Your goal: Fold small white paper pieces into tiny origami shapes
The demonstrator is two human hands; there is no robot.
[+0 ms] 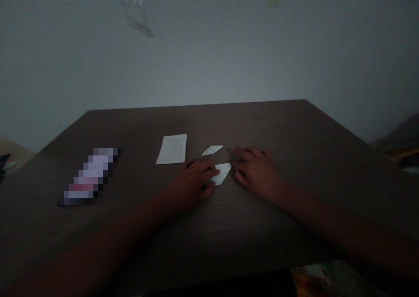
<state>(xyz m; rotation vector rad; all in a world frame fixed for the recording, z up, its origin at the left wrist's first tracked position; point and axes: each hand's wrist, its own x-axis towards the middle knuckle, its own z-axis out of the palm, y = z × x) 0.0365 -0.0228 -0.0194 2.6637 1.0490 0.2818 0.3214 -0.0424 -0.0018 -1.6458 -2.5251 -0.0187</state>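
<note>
A small folded paper (223,173) with printed lines lies flat on the table in front of me. My left hand (195,180) covers its left part, the index finger pressing on top and the thumb beside its lower edge, holding it against the tabletop. At the paper's right tip is my right hand (255,170), slightly blurred, its fingers bent a little and apart with nothing visible in them. Whether its fingertips touch the tip I cannot tell. Just beyond both hands lies a smaller folded paper piece (212,150), slim and pointed at both ends.
A stack of printed paper sheets (173,149) rests beyond my left hand. Farther left on the brown table (262,122) lies a phone (90,177) with a pixelated screen. A clear plastic bag (135,6) hangs on the wall behind. Something colourful (321,277) shows at the near edge.
</note>
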